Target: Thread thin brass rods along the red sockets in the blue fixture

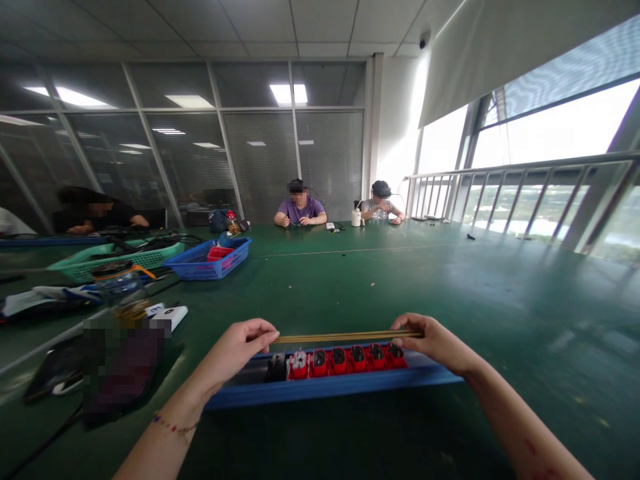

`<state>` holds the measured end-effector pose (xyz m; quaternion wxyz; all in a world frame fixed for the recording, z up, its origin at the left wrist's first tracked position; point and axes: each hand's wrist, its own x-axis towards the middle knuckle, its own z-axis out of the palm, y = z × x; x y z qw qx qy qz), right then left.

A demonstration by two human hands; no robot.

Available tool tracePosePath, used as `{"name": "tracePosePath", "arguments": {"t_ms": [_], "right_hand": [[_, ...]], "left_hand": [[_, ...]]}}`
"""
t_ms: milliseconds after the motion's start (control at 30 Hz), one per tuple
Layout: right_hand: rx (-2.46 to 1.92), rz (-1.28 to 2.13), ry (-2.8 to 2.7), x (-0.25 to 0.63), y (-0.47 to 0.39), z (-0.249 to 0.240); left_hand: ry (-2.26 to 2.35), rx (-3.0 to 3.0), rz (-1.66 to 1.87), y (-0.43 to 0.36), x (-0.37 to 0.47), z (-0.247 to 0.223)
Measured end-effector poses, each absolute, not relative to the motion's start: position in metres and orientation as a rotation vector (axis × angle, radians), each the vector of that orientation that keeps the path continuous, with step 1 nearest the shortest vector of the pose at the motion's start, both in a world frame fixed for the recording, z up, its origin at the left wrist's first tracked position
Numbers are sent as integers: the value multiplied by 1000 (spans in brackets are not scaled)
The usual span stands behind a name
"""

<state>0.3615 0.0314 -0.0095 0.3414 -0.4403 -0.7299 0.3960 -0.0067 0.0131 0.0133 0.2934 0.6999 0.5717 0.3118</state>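
Between my two hands stretch thin yellowish sticks [335, 337], held level by their ends. My left hand [250, 339] pinches the left end between thumb and fingers. At the other end, my right hand [423, 339] is closed on the sticks in the same way. Just below them lies a long blue tray [345, 385], like a rail or channel. In it stands a row of several red block-like parts [339, 361] with black tops. A black part [277, 367] sits at the row's left end. The sticks hang above the row's far side; whether they touch it I cannot tell.
A blue basket [207, 267] with a red item and a green basket [85, 265] stand at the left. Nearer are a jar [117, 283], a white phone-like object [173, 318] and a dark pouch-like item [127, 373]. Several people [300, 208] sit around the green table [320, 290].
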Motion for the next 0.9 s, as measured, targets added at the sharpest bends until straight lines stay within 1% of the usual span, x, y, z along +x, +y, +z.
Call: {"name": "tracePosePath", "arguments": {"t_ms": [67, 200, 300, 500, 633, 900], "right_hand": [[-1115, 1040, -1871, 360, 31, -13], [-1130, 875, -1781, 356, 32, -19], [-1191, 818, -1727, 355, 31, -21], [-1266, 853, -1802, 356, 28, -26], [-1339, 805, -1908, 356, 30, -31], [-1276, 824, -1979, 359, 31, -33]], "left_hand": [[1536, 1881, 790, 10, -5, 11], [1530, 1929, 775, 8, -2, 8], [1510, 1944, 791, 8, 0, 8], [1494, 1900, 703, 10, -6, 2], [1490, 1914, 641, 13, -10, -3], [1439, 2023, 549, 10, -9, -2]]}}
